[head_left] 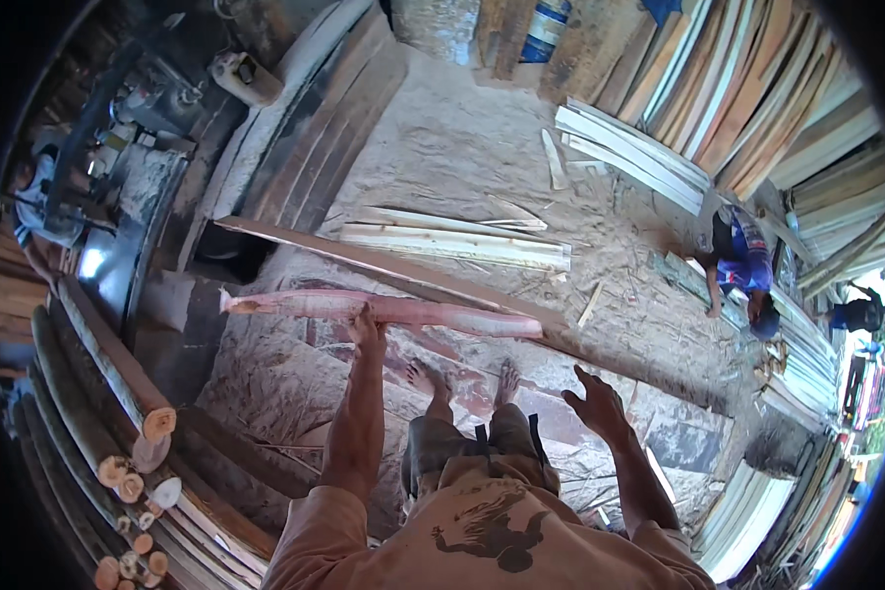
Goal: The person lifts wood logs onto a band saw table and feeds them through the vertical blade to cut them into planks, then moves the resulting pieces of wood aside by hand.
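There's a pinkish slab (438,313) out in front of the person (428,546), near a beam (364,265); the left hand (367,330) has its grip closed mid-slab, the right hand (598,405) spreads wide over the floor (442,128).

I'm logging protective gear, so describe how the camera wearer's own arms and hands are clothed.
The left hand and right hand are both bare, with no gloves visible. The forearms are uncovered too. Short, loose, dusty-tan sleeves cover the upper arms, matching the shirt, which carries a dark print.
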The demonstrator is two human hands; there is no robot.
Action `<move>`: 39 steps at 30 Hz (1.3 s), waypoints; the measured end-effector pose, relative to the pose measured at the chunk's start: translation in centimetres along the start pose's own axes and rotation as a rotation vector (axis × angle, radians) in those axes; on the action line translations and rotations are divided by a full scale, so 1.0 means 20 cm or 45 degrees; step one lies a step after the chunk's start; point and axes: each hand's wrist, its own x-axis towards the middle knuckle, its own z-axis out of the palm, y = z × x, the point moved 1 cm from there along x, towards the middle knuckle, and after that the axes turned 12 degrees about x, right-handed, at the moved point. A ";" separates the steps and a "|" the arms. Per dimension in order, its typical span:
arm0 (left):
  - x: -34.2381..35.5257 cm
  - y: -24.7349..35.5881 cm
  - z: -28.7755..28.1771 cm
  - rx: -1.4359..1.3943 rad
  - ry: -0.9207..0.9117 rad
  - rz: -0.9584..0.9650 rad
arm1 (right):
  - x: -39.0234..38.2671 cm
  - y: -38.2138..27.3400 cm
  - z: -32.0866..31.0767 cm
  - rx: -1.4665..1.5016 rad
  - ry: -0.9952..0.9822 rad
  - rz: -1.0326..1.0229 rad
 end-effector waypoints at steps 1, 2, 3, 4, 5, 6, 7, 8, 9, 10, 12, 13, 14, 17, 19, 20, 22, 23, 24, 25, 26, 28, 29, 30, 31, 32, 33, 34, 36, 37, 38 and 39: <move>-0.09 -0.03 0.09 -0.165 0.007 -0.130 | -0.02 0.04 0.02 0.133 0.058 -0.068; -0.18 -0.07 0.18 -0.331 0.040 -0.260 | -0.05 0.02 0.01 0.168 0.050 -0.051; -0.18 0.07 0.18 -0.577 0.006 -0.265 | -0.10 0.05 0.04 0.153 0.079 -0.020; -0.15 0.23 0.14 -0.705 -0.032 -0.251 | -0.13 0.14 0.12 0.118 0.119 -0.041; -0.13 0.36 0.09 -0.822 -0.062 -0.248 | -0.15 0.17 0.17 0.151 0.124 -0.008; -0.14 0.53 0.05 -1.397 -0.228 -0.881 | -0.16 0.20 0.22 0.167 0.117 0.016; -0.18 0.69 0.01 -1.672 -0.369 -1.144 | -0.16 0.23 0.26 0.229 0.127 -0.023; -0.22 0.86 -0.02 -1.913 -0.476 -1.462 | -0.16 0.26 0.29 0.210 0.100 -0.019; -0.25 1.10 -0.11 -1.928 -0.609 -1.432 | -0.17 0.31 0.27 0.162 0.102 -0.007; -0.37 1.17 -0.09 -1.997 -0.680 -1.457 | -0.19 0.33 0.23 0.106 0.095 -0.027; -0.52 1.62 -0.10 -2.180 -0.764 -1.503 | -0.24 0.65 0.16 0.021 0.187 0.024; -0.60 1.85 -0.10 -2.235 -0.966 -1.499 | -0.28 0.84 0.06 -0.017 0.229 0.101; -0.66 2.12 -0.12 -2.160 -1.321 -1.516 | -0.33 1.13 -0.02 -0.235 0.335 0.086; -0.58 2.90 -0.54 -1.808 -2.719 -0.481 | -0.61 1.90 -0.59 -0.641 0.706 0.505; -0.61 3.13 -0.74 -1.505 -2.972 0.570 | -0.97 2.35 -0.83 -0.605 1.123 1.081; -0.66 3.17 -0.77 -1.453 -2.772 1.033 | -1.16 2.54 -0.84 -0.565 1.360 1.330; -0.49 3.20 -0.83 -1.022 -2.402 1.229 | -1.03 2.34 -1.01 -0.197 1.157 1.388; -0.52 3.11 -0.71 -1.091 -2.262 1.091 | -1.04 2.23 -1.05 0.126 0.906 1.465; -0.59 2.97 -0.56 -1.169 -2.134 0.997 | -1.07 2.30 -0.89 0.052 1.101 1.315; -0.59 2.79 -0.39 -1.105 -1.984 0.843 | -0.97 2.26 -0.76 0.172 1.155 1.221; -0.56 2.60 -0.26 -1.051 -1.850 0.673 | -0.84 2.20 -0.61 0.259 1.006 1.274; -0.45 2.27 -0.19 -0.474 -1.618 0.545 | -0.59 2.36 -0.04 0.219 0.520 1.270; -0.42 1.84 -0.09 -0.357 -1.340 0.476 | -0.26 1.97 -0.01 0.335 0.281 1.143; -0.42 1.48 -0.01 -0.267 -1.122 0.460 | -0.02 1.80 0.18 0.242 -0.016 0.916; -0.49 0.95 0.04 -0.735 -1.228 -0.558 | 0.25 1.38 0.24 0.196 -0.224 0.603; -0.55 0.52 0.03 -0.915 -1.013 -0.749 | 0.41 1.11 0.41 0.181 -0.327 0.334; -0.56 0.39 -0.12 -0.797 -0.869 -0.999 | 0.53 0.79 0.55 0.099 -0.297 -0.014; -0.61 0.25 -0.30 -0.679 -0.713 -1.275 | 0.63 0.51 0.67 0.139 -0.382 -0.258; -0.76 0.01 -0.58 -0.858 -0.270 -1.550 | 0.78 -0.06 0.80 0.295 -0.594 -0.660; -0.77 0.05 -0.70 -0.866 -0.158 -1.427 | 0.85 -0.24 0.84 0.431 -0.608 -0.768; -0.83 0.03 -0.77 -1.077 0.118 -1.347 | 0.92 -0.43 0.90 0.592 -0.656 -0.870; -0.62 0.09 -0.78 -1.074 0.010 -1.387 | 1.25 -0.33 1.16 0.791 -0.523 -0.816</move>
